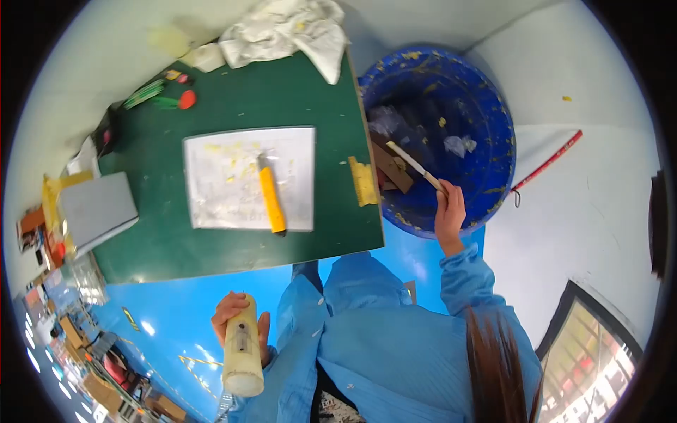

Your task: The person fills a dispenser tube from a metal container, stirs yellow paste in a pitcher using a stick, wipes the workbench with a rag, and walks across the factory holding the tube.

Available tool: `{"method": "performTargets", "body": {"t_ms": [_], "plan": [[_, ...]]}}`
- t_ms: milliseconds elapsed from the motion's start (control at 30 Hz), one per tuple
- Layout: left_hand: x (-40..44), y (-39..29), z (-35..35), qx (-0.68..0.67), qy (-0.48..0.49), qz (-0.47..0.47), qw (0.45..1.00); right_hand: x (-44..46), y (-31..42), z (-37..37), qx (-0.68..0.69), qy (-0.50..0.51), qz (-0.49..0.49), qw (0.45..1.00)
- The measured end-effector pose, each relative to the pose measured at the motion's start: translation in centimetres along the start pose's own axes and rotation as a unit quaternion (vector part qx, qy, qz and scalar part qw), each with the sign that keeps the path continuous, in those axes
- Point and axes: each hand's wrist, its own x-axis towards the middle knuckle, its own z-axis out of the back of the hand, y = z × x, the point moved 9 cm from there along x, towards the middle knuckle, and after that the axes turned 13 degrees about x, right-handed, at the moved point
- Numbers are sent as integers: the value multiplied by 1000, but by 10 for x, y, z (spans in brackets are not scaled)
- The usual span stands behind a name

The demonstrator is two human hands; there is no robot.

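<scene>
My left hand point(228, 310), low in the view and in front of the table, is wrapped round a cream-coloured cylinder point(242, 359) with a small dark-marked patch on its side. Its exact kind is unclear. Over the near part of the blue bin point(504, 123), my right hand point(450, 213) grips a thin, pale flat stick point(416, 163) by one end; the other end points up and left over the bin. On the green table point(155, 250), a yellow utility knife point(270, 199) lies across a white paper sheet point(211, 201) scattered with yellowish scraps.
Yellow residue point(364, 181) sticks to the table's right edge. White cloth point(282, 35) lies at the back, with green-handled tools point(144, 94) to its left. A grey box point(99, 208) stands on the left. Cardboard point(390, 168) and crumpled plastic point(459, 145) are inside the bin.
</scene>
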Motion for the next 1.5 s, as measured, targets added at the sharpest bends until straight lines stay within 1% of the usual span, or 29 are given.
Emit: {"method": "performTargets", "body": {"t_ms": [67, 100, 133, 200, 300, 400, 433, 467, 500, 567, 633, 667, 700, 733, 800, 867, 933, 1000, 1067, 1133, 1200, 1233, 1267, 1300, 1367, 1400, 1433, 1500], "plan": [[2, -3, 17, -3, 1, -13, 1000, -16, 23, -21, 153, 27, -107, 982], [1, -3, 27, -9, -18, -16, 1000, -16, 68, -37, 212, 55, -51, 974], [0, -2, 38, -12, -26, -23, 999, -19, 107, -56, 242, 87, -5, 966], [-2, 5, 60, -29, -34, -38, 998, -27, 163, -97, 210, 157, 91, 961], [-9, 32, 102, -55, -46, -56, 996, -27, 179, -171, 220, 222, 59, 948], [-17, 58, 158, -55, -69, -63, 994, -21, 178, -217, 123, 241, 138, 953], [-19, 67, 178, -52, -77, -66, 993, -19, 166, -227, 68, 240, 153, 956], [-23, 82, 197, -67, -88, -50, 993, -17, 160, -231, 14, 238, 166, 957], [-29, 96, 216, -82, -99, -33, 991, -16, 169, -225, -11, 201, 198, 959], [-39, 122, 253, -81, -120, -6, 989, -27, 227, -200, -113, 98, 268, 952], [-48, 146, 288, -89, -149, 12, 985, -44, 248, -190, -171, -11, 278, 945], [-51, 160, 306, -88, -174, 19, 981, -51, 257, -198, -158, -5, 299, 941], [-54, 171, 322, -56, -180, 10, 982, -52, 247, -217, -72, 41, 213, 973], [-58, 184, 337, -49, -196, 28, 979, -62, 267, -242, -46, 75, 188, 978], [-65, 202, 355, -44, -213, 66, 974, -83, 311, -307, 135, 163, 132, 968], [-72, 218, 370, -60, -242, 97, 964, -106, 421, -362, 184, 232, 237, 925], [-78, 232, 381, -59, -257, 114, 958, -119, 530, -400, 266, 255, 283, 885], [-80, 236, 392, -47, -266, 135, 953, -121, 625, -423, 283, 244, 340, 863], [-82, 237, 403, -27, -277, 152, 948, -113, 691, -445, 312, 174, 435, 826], [-84, 237, 411, -6, -283, 159, 946, -108, 734, -461, 261, 154, 460, 834], [-89, 237, 421, 32, -284, 198, 938, -101, 742, -490, 254, 153, 481, 825], [-93, 241, 426, 46, -284, 188, 939, -99, 742, -493, 282, 154, 479, 817], [-97, 247, 429, 49, -294, 199, 934, -99, 741, -496, 311, 158, 476, 808], [-100, 252, 432, 52, -305, 213, 927, -100, 744, -489, 322, 120, 492, 800], [-105, 263, 435, 41, -322, 241, 914, -87, 736, -501, 361, 124, 463, 800], [-98, 266, 434, 42, -304, 246, 920, -82, 735, -503, 383, 127, 449, 798], [-90, 268, 433, 43, -290, 251, 923, -65, 723, -517, 446, 184, 301, 823], [-74, 263, 434, 63, -262, 251, 930, -43, 698, -535, 556, 216, 133, 791]]}}
